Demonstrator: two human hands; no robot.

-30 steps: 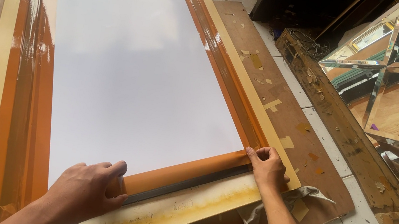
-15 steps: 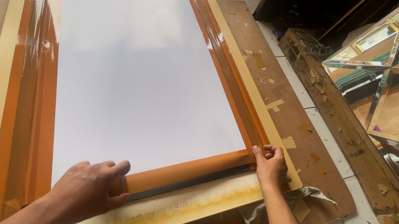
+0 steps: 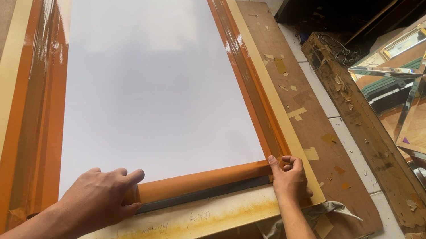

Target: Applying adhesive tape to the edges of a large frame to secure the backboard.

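Left hand (image 3: 99, 198) lay flat, fingers spread, pinning the orange tape (image 3: 197, 179) along the near edge of the white panel (image 3: 157, 75), while right hand (image 3: 288, 177) pinched the tape's right end at the frame (image 3: 0, 101) corner, likely for tension.

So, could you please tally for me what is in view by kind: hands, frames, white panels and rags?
Hands: 2, left hand and right hand
Frames: 1, orange frame
White panels: 1, white panel
Rags: 1, rag
Total: 5
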